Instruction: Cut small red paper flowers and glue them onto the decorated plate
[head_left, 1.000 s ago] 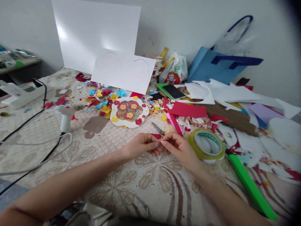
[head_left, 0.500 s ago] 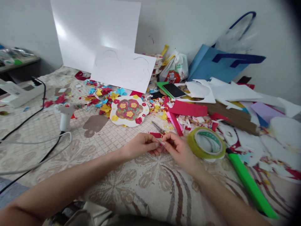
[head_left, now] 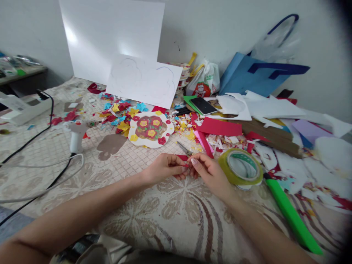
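My left hand (head_left: 165,169) and my right hand (head_left: 209,172) meet fingertip to fingertip low over the patterned cloth. Both pinch a small red paper piece (head_left: 183,158) between thumbs and forefingers; most of it is hidden by the fingers. Small scissors (head_left: 184,149) lie just beyond the fingertips. A roll of yellow-green tape (head_left: 241,168) rests right beside my right hand. Further back lies a white round card (head_left: 151,129) decorated with red and yellow paper flowers.
A white glue gun (head_left: 75,136) stands at the left with cables (head_left: 41,172) trailing forward. Coloured paper scraps (head_left: 121,112), red sheets (head_left: 219,128), a phone (head_left: 203,106), a blue bag (head_left: 255,75) and white boards (head_left: 143,81) crowd the back. A green stick (head_left: 291,216) lies at the right.
My hands stay in place; the fingers have shifted slightly on the red paper piece, the right forefinger now curled over it. The view has barely moved.
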`<state>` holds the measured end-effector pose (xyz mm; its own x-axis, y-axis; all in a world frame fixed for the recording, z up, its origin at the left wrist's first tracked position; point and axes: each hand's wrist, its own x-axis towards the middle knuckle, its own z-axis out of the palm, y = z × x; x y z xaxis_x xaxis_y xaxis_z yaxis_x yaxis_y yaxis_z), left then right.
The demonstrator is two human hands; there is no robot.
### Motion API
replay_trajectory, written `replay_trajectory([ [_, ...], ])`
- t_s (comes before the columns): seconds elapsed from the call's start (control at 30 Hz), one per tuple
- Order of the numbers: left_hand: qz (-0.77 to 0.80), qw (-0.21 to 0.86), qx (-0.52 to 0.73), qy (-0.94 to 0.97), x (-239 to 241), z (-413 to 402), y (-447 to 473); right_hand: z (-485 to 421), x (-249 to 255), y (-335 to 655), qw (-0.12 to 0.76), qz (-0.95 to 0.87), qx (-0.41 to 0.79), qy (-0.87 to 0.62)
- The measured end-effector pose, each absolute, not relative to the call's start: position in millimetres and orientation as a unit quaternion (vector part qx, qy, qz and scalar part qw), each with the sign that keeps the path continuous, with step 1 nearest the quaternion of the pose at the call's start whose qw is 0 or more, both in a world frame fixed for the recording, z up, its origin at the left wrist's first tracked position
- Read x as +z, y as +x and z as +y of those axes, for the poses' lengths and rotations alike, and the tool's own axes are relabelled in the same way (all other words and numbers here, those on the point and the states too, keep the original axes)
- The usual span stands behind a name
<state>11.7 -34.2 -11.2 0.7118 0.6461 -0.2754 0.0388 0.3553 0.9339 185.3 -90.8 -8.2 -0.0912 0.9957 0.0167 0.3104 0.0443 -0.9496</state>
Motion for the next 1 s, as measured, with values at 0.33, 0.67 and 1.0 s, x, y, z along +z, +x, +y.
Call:
replay_trajectory([
  [0.33, 0.305, 0.741, 0.199, 0.564, -12.8, -33.7, 9.7, -91.2, -11.5, 187.2, 0.370, -0.617, 0.440, -0.538],
  [0.67, 0.306, 0.764, 0.194, 0.534, -7.7, -33.1, 10.5, -91.0, -12.6, 185.3, 0.381, -0.583, 0.507, -0.508],
  [1.0, 0.285, 0.750, 0.185, 0.568, -11.2, -33.1, 11.0, -94.9, -5.0, 180.9, 0.370, -0.604, 0.491, -0.506],
])
